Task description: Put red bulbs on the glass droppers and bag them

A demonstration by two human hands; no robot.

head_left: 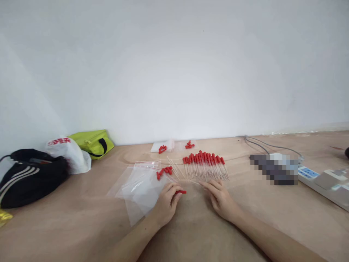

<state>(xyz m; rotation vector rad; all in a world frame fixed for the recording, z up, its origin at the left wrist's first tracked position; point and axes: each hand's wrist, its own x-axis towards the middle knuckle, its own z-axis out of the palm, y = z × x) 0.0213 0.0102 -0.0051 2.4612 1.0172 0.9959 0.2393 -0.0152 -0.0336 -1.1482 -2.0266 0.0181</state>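
On the plain wooden table [81,214], a scrap of shiny gold wrapping [4,217] sits at the left edge, near a black fabric bag [35,182] bearing white stripes. Beside it stand a white plastic carrier bag [68,154] with red print and a yellow-green zipped pouch [89,140] with a black strap. Further right, transparent flat plastic bags [141,196] overlap, with a cluster of small red elongated pieces [167,170] at their right side. Behind, near the wall [174,72], two small groups of similar red pieces [162,148] lie on clear plastic. The left hand [166,204] is closed, pinching a single red rod-shaped piece [183,191] between thumb and fingers, its end projecting rightward. Loose thin pale sticks [176,169] lie beyond this hand. Next is a row of thin pale sticks with red heads [204,161], heads toward the wall. The right hand [219,199] is partly open, fingers extended at the row's near side; a fine stick lies at its fingertips, but whether it is gripped cannot be told. At right are a pixelated dark object [272,173], grey cables [280,146] and a white power strip [305,176] with blue socket panels.
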